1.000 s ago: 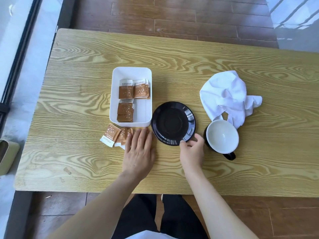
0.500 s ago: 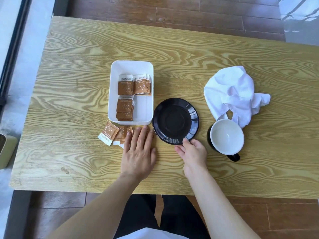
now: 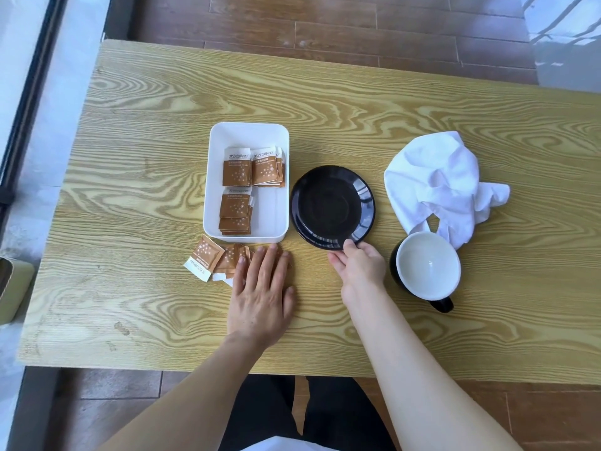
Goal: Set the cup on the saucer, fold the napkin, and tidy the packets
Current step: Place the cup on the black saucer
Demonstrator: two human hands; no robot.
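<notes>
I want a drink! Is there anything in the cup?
Empty. The cup stands upright on the table, and its white inside shows all the way down.

Likely café: wood-grain table, white tray of sugar packets, plank floor.

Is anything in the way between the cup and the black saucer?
Only the person's own right hand, which pinches the saucer's near rim, beside the cup. Otherwise only bare table lies between them, and the saucer is empty. The crumpled napkin sits behind the cup, not in the path.
</notes>
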